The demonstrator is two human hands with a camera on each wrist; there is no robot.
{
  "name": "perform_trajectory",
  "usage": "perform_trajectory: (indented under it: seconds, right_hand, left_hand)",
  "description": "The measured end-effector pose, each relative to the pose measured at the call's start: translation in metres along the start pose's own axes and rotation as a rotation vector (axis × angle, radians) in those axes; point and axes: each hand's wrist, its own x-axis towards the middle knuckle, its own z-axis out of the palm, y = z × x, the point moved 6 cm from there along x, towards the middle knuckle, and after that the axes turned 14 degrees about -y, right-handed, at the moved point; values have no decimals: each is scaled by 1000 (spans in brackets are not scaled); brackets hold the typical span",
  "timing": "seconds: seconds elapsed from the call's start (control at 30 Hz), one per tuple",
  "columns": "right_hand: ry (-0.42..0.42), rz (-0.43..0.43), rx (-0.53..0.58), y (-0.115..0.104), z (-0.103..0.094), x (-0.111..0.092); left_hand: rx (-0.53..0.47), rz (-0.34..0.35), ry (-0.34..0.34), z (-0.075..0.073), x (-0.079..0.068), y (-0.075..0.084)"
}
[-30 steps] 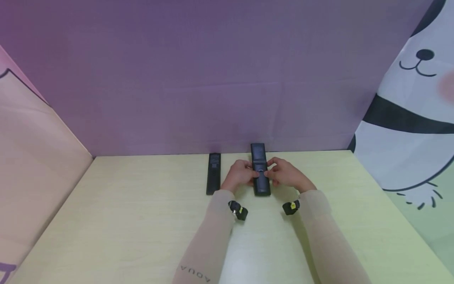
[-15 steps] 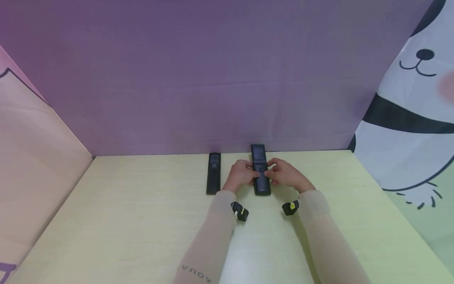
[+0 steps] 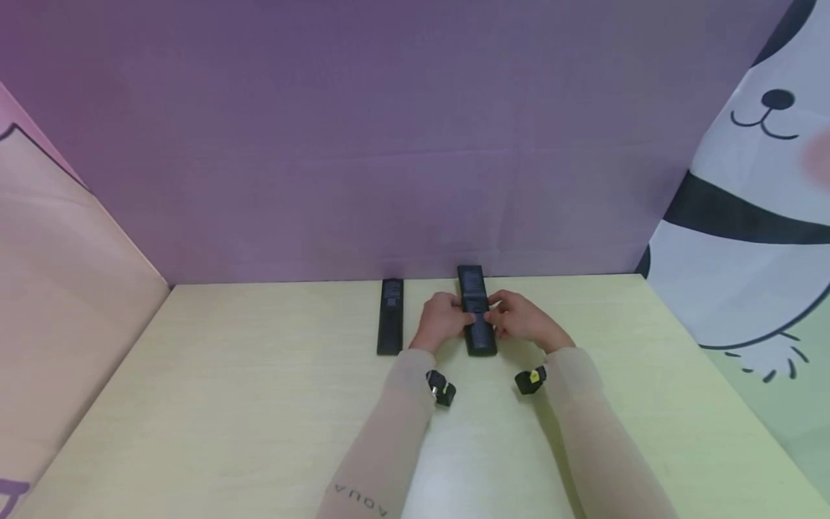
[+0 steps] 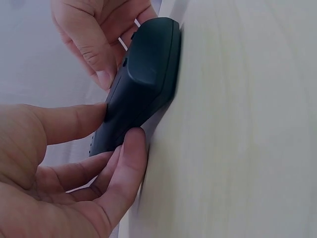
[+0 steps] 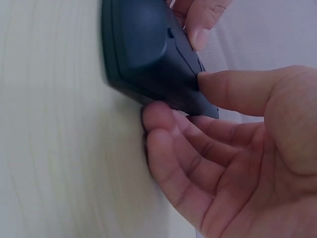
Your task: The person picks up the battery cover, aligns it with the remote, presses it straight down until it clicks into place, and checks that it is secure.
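Note:
A dark remote control lies back side up between both hands, its far end close to the purple backdrop. From its left side, my left hand grips it, thumb on the back and fingers along the edge. My right hand holds the opposite side the same way, the two thumbs close together. In the left wrist view the remote's near end sits at the tabletop while the middle stands slightly off it. In the right wrist view, curled fingers reach under the remote's edge. Its button side is hidden.
A second dark remote lies left of the left hand, also back side up, near the back edge. The pale wooden table meets a purple backdrop behind. A panda-print panel stands at right.
Both hands keep their hold on the remote. Its far end has come slightly nearer and its near end has shifted slightly right. The left forearm has moved a little to the right.

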Motion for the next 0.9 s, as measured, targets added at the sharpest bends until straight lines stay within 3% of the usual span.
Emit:
perform_trajectory:
  seconds: [0.9]
  right_hand:
    - [13, 40, 58, 4, 5, 8]
  left_hand:
    - [131, -6, 48, 0, -2, 2]
